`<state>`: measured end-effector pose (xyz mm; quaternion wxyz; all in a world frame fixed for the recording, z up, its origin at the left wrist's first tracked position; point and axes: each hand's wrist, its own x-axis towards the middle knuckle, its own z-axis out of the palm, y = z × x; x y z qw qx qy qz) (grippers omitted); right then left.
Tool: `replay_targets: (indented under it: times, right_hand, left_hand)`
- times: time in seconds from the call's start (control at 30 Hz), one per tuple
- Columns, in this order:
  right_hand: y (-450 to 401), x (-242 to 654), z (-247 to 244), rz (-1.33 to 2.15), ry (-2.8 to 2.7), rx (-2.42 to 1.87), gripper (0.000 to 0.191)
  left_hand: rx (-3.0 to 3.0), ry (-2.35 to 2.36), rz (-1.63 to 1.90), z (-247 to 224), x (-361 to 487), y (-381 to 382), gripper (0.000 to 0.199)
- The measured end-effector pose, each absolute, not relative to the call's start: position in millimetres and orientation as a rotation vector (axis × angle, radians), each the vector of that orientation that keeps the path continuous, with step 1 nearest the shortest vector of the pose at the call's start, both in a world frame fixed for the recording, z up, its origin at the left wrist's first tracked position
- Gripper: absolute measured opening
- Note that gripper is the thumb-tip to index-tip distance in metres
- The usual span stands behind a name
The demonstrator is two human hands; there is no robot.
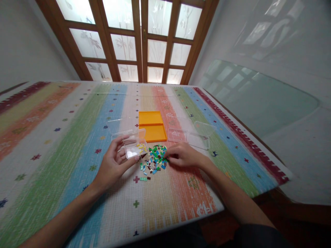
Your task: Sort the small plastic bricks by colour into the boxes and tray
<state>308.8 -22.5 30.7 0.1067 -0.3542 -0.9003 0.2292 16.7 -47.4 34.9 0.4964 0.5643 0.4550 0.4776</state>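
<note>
My left hand (115, 160) grips a small clear plastic box (131, 151), tilted a little over the table, with its thumb along the near edge. Several yellow bricks (141, 148) lie at the right end of that box. A loose pile of tiny building bricks (156, 159) in green, blue, white and dark brown is spread just right of it. My right hand (181, 155) reaches into the right side of this pile with its fingertips drawn together. Whatever those fingertips pinch, if anything, is too small to make out.
Behind the pile lies an open orange case (152, 132). Another clear plastic box (190, 137) with its lid raised stands to the right. A striped tablecloth (98, 103) covers the table, whose right edge runs along a pale wall. Wooden glazed doors (141, 51) stand beyond the far edge.
</note>
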Motion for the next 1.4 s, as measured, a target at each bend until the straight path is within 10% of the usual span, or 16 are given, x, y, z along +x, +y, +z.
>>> replay_targets:
  times: [1.4]
  right_hand:
    - [-23.2,308.1,23.8,0.491,-2.678,-1.033,0.037]
  left_hand:
    - [1.366,1.072,1.167,33.1,17.0,-47.3,0.065]
